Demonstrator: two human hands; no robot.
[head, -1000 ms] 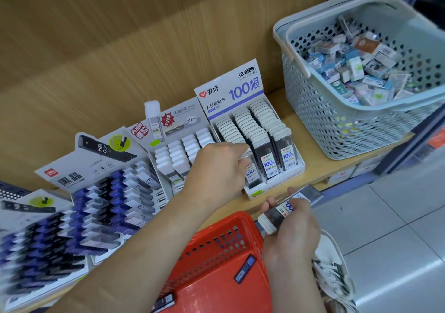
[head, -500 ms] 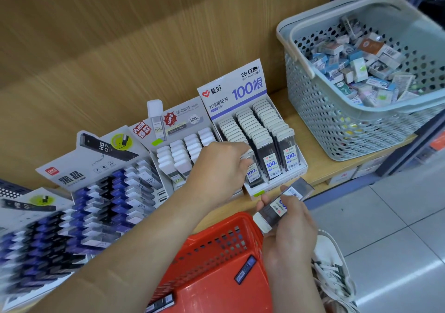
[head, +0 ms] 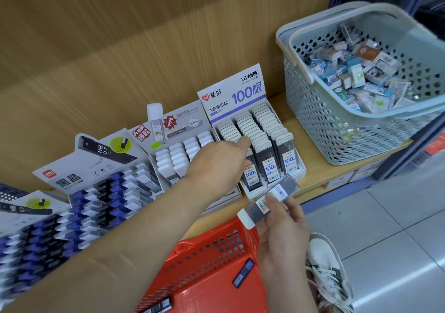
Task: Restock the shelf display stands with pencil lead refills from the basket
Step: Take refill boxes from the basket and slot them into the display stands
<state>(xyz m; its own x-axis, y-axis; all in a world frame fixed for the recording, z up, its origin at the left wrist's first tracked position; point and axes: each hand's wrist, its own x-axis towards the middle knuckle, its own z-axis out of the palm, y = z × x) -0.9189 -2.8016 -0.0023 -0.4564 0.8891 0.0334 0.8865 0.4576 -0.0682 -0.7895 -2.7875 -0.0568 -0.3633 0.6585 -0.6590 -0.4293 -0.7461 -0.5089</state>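
Observation:
The white "100" display stand (head: 231, 95) on the wooden shelf holds three rows of dark pencil lead refills with white caps. My left hand (head: 216, 165) reaches across its left row, index finger stretched onto the caps and the other fingers curled down at the row's front; nothing shows in it. Just below the stand's front edge, my right hand (head: 281, 240) grips one refill case (head: 269, 201), tilted, white cap to the lower left. The red basket (head: 204, 264) sits under my arms with a few refills (head: 243, 273) in it.
A grey perforated basket (head: 337, 139) full of small boxed items stands on the shelf at the right. Left of the "100" stand are a grey stand (head: 183, 119) with white-capped refills and HB 0.7 stands (head: 96, 158). A white shoe (head: 330, 271) rests on the tiled floor.
My left index finger has stretched out further back along the stand's left row. My right hand has lifted the refill case closer to the stand's front edge.

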